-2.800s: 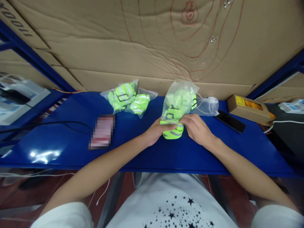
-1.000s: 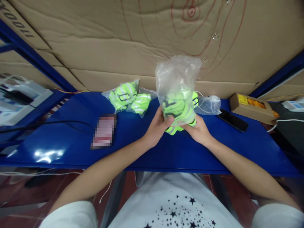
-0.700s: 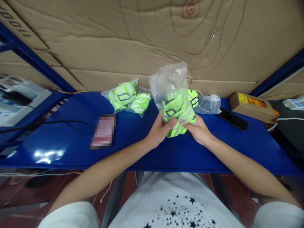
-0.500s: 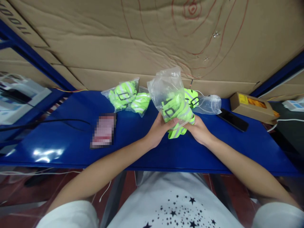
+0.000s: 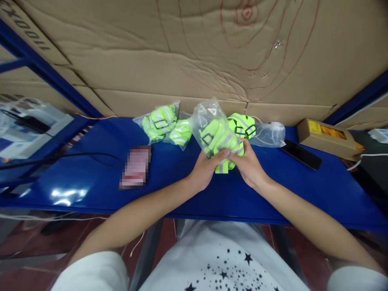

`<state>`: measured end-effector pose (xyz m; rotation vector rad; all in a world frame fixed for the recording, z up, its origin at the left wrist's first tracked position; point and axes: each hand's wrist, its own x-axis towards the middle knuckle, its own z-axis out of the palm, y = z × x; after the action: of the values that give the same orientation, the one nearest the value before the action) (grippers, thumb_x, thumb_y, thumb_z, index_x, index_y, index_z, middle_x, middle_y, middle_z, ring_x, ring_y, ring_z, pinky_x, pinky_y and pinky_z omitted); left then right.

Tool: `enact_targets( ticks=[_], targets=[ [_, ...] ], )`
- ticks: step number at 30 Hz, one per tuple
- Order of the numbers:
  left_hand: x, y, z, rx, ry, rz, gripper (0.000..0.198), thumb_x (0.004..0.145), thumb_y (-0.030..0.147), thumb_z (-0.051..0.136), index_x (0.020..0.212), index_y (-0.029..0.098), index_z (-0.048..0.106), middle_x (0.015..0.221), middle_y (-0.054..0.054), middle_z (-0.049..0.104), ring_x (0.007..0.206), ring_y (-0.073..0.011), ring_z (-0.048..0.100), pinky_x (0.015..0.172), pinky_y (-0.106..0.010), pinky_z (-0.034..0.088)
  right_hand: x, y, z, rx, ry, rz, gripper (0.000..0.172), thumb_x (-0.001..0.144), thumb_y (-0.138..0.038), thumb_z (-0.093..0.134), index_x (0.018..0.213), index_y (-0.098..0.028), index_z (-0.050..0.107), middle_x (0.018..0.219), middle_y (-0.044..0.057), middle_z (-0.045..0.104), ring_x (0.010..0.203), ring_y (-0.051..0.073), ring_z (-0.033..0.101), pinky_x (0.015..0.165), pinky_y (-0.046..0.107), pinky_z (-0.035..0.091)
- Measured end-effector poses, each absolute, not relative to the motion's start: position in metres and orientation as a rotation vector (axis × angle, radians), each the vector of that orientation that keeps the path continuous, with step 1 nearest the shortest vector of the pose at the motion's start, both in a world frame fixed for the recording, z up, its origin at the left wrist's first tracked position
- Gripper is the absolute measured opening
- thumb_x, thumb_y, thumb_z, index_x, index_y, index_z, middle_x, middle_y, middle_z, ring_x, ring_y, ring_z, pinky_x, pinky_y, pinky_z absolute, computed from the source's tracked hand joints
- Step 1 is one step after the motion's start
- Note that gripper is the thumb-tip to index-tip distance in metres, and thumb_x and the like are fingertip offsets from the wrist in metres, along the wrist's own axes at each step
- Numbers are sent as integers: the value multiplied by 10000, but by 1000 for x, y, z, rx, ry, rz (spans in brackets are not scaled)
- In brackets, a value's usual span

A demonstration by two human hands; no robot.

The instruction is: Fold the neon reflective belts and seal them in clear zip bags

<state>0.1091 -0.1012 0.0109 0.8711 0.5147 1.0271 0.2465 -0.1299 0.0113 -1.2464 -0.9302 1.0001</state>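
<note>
Over the middle of the blue table (image 5: 91, 178), my left hand (image 5: 203, 173) and my right hand (image 5: 247, 165) both grip a clear plastic bag (image 5: 209, 121) with neon green reflective bands (image 5: 218, 139) inside. One band end (image 5: 223, 166) sticks out below my fingers. Both hands are closed on the bag's lower part. Just behind the bag lies a loose green band with black buckles (image 5: 244, 123).
Two filled bags of green bands (image 5: 165, 124) lie at the back left. A phone (image 5: 136, 166) lies left, a black phone (image 5: 300, 154) right, beside a crumpled clear bag (image 5: 269, 134) and a cardboard box (image 5: 329, 137). Cardboard (image 5: 194, 52) walls the back. A black cable (image 5: 60, 155) runs on the left.
The bag was lifted high with the bands pushed in, then came down and tilted left. My hands have closed together on its lower end.
</note>
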Motion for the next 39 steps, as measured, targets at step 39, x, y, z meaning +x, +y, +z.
enact_targets(
  ticks=[39],
  targets=[
    [101,-93,-5,775,670,698,434,810,485,848,1111,182,770,1099,-118,779,1007,-254,721,857,-354,573,257,-121,-25,-1458,-1546,470,781,694,-195,723,1422,-249,445,1421,133,503,1053,252,642,842,390,571]
  ],
)
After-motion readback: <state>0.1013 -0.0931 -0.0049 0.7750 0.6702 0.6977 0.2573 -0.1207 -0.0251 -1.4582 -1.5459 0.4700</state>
